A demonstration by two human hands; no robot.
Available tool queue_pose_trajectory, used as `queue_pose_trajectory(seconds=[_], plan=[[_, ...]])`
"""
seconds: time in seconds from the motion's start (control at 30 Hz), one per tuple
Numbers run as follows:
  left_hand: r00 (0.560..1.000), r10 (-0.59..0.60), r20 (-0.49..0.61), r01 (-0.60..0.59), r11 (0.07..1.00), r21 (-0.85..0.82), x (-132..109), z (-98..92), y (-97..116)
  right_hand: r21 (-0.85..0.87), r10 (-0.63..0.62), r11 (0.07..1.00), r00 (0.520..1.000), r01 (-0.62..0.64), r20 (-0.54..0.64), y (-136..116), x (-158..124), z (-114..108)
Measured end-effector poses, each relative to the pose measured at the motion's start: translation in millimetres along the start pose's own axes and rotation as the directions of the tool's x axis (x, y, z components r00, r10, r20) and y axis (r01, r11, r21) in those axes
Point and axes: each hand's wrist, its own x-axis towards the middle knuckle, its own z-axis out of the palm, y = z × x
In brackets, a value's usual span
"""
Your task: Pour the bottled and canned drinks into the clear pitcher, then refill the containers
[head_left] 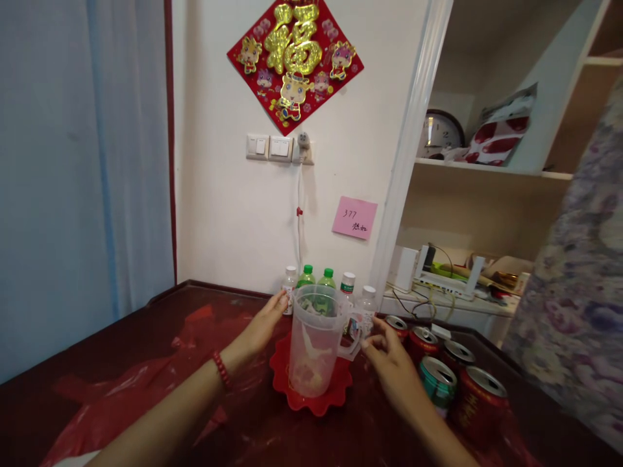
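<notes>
A clear plastic jug (314,350) with a handle on its right side stands upright in a red scalloped plate (314,405). My left hand (265,324) is to the left of the jug, fingers stretched out and holding nothing. Its fingertips come close to a small white-capped bottle (289,285) behind; I cannot tell if they touch it or the jug. To the right of the handle is my right hand (392,363), fingers apart and slightly bent, with nothing visible in it. Beyond its fingertips stands another white-capped bottle (368,301).
Two green-capped bottles (327,279) and a white-capped bottle with a green band (348,285) stand behind the jug. Several opened drink cans, one of them teal (437,383), crowd the right side. Red plastic film (141,383) lies at left. A router (445,285) sits on the shelf.
</notes>
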Motion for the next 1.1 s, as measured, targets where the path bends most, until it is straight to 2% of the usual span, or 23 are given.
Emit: queue_pose_trajectory(seconds=[0.07, 0.13, 0.33, 0.47, 0.63, 0.8, 1.03, 1.1], plan=[[0.996, -0.039, 0.079, 0.046, 0.996, -0.082, -4, 3.4, -10, 0.006, 0.024, 1.0, 1.0, -0.024, 0.015, 13, 5, 7], [0.993, -0.065, 0.098, 0.078, 0.988, -0.135, -6, 3.9, -17, 0.019, 0.03, 0.999, 0.999, -0.03, 0.013, 22, 9, 13], [0.995, -0.093, 0.035, 0.093, 0.996, 0.01, -4, -9.9, -29, 0.034, 0.027, 0.999, 1.0, -0.027, -0.002, 35, 11, 23], [0.994, -0.082, 0.067, 0.084, 0.996, -0.028, -5, -7.6, -35, -0.028, 0.016, 0.999, 1.0, -0.017, -0.027, 42, 6, 26], [0.984, -0.085, 0.157, 0.092, 0.995, -0.036, -9, 3.1, -39, -0.003, 0.005, 1.0, 0.999, -0.005, 0.042, 47, 0, 35], [0.982, -0.143, 0.122, 0.139, 0.989, 0.043, -13, -0.8, -43, 0.079, -0.028, 0.997, 0.998, 0.023, 0.059, 48, 2, 40], [0.985, -0.131, 0.116, 0.121, 0.989, 0.09, -13, -4.8, -41, 0.123, -0.05, 0.992, 0.996, 0.04, 0.079, 57, 5, 39], [0.982, -0.103, 0.156, 0.093, 0.993, 0.066, -12, -2.1, -39, 0.106, -0.049, 0.993, 0.996, 0.042, 0.07, 59, 6, 38]])
